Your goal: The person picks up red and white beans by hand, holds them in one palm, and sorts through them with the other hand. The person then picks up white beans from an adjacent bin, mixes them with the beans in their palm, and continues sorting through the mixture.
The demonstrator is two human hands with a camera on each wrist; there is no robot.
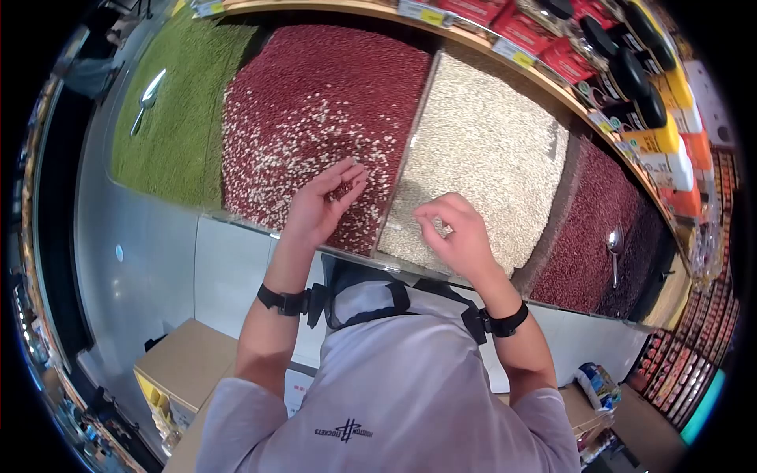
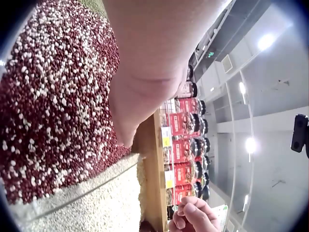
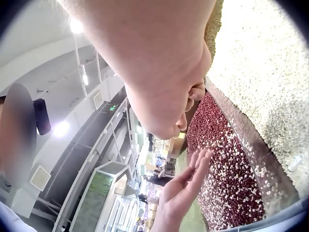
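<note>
In the head view my left hand (image 1: 317, 206) is over the near edge of a bin of dark red beans (image 1: 339, 63). Its palm faces inward and its fingers are loosely extended; no bean shows in it. Many white beans (image 1: 264, 169) lie scattered over the red ones, mostly in the near part. To the right, my right hand (image 1: 464, 236) is above a bin of white beans (image 1: 485, 102), fingers curled and thumb tip close to the index finger. I see nothing between those fingertips. In the left wrist view, the right hand (image 2: 197, 216) has the same bent fingers.
A clear divider (image 1: 408, 146) separates the two bins. Left is a green bean bin (image 1: 177, 63) with a metal scoop (image 1: 148, 98); right, a dark red bean bin (image 1: 587, 221) holds another scoop (image 1: 614, 244). Jars (image 1: 631, 87) line the shelf behind. A cardboard box (image 1: 189, 359) stands low left.
</note>
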